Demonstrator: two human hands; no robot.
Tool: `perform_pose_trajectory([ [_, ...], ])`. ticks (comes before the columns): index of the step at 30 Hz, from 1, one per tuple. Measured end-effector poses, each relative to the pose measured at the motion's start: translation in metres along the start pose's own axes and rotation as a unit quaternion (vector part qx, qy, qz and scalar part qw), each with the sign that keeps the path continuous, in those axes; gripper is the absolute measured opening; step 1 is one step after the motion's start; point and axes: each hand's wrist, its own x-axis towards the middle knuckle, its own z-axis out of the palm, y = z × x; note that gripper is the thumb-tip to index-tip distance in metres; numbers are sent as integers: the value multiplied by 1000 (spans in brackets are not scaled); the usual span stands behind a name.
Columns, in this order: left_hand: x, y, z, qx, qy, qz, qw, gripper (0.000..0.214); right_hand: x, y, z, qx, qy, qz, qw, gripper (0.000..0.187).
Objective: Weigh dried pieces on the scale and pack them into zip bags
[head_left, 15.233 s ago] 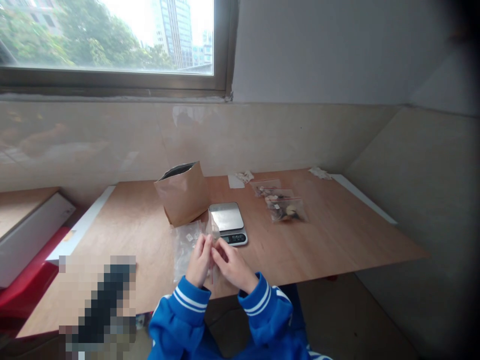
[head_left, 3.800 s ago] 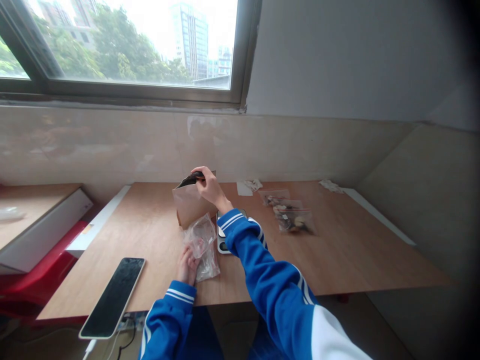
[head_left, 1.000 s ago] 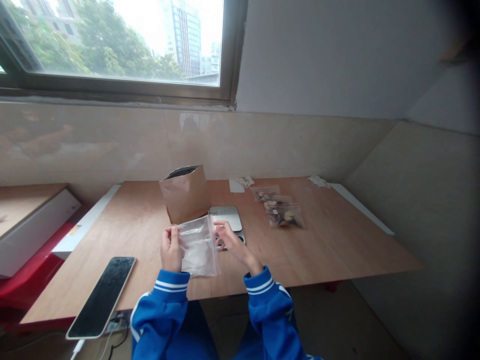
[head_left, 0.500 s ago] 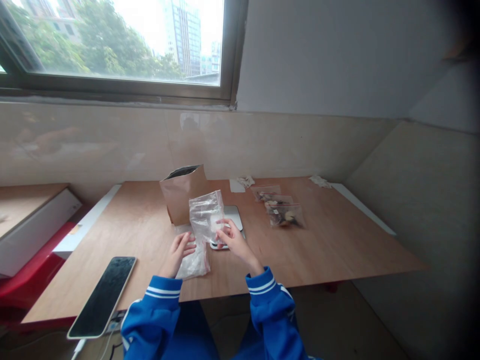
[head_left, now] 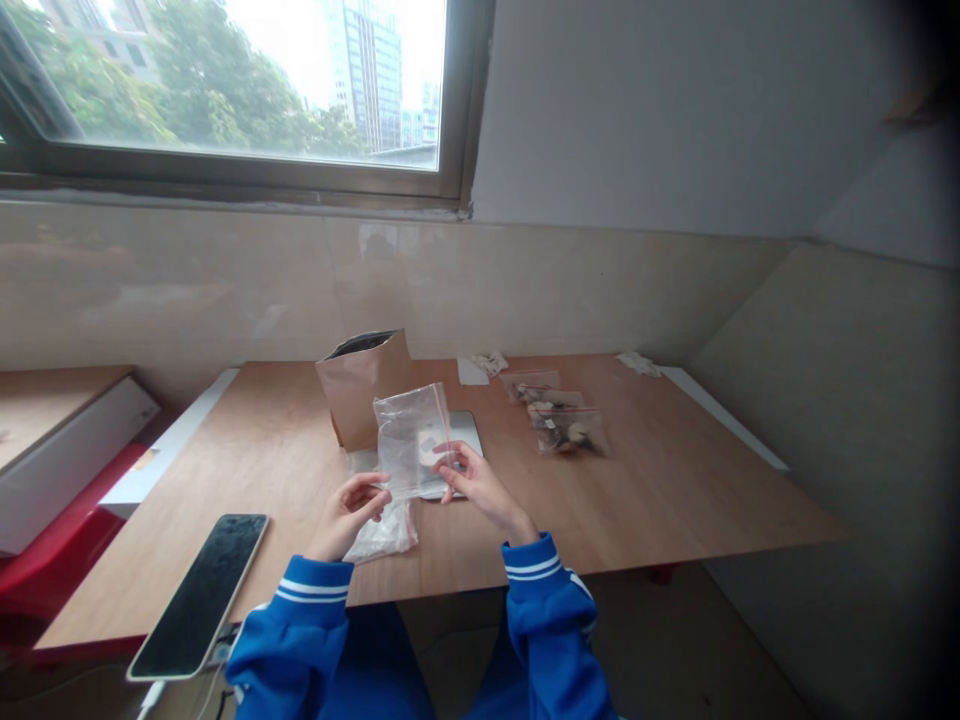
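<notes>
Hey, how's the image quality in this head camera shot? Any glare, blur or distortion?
In the head view, the window is blown out white, its frame bent by the wide lens; the clear zip bag shows pale glare; the top right corner falls dark.

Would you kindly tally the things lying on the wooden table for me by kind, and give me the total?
Zip bags with small mixed pieces inside: 3
Other clear plastic bags: 2
Brown paper bag: 1
Digital scale: 1
Phone: 1
Paper scraps: 3
Total: 11
</notes>
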Motion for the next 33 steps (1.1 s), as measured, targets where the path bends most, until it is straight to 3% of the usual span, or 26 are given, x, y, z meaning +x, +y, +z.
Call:
perform_pose_trajectory([
  [6, -2, -4, -7, 9, -57, -21, 998, 47, -4, 3, -15, -29, -31, 1, 999, 40],
  [8, -2, -8, -15, 14, -46, -29, 998, 50, -1, 14, -32, -77, 51, -25, 995, 39],
  [9, -2, -9, -20, 17, -34, -34, 999, 52, 1, 21, -43, -113, 131, -49, 984, 38],
  [10, -3, -11, -26, 20, -23, -41, 999, 53, 3, 28, -56, -165, 232, -74, 956, 37],
  [12, -5, -14, -38, 28, -9, -59, 998, 57, 6, 44, -82, -301, 394, -98, 863, 34],
  [14, -10, -15, -48, 43, -5, -75, 996, 59, 6, 59, -105, -408, 462, -86, 783, 34],
  [16, -14, -14, -56, 61, 1, -79, 995, 59, 4, 73, -120, -479, 458, -65, 746, 37],
  [22, -20, -16, -67, 127, 9, -89, 988, 60, -2, 106, -128, -565, 409, 5, 717, 46],
  [26, -19, -18, -69, 180, 16, -79, 980, 58, -2, 108, -125, -566, 431, 6, 703, 47],
  [33, -23, -3, -63, 191, -18, -21, 981, 48, -9, 102, -122, -482, 501, -48, 717, 43],
])
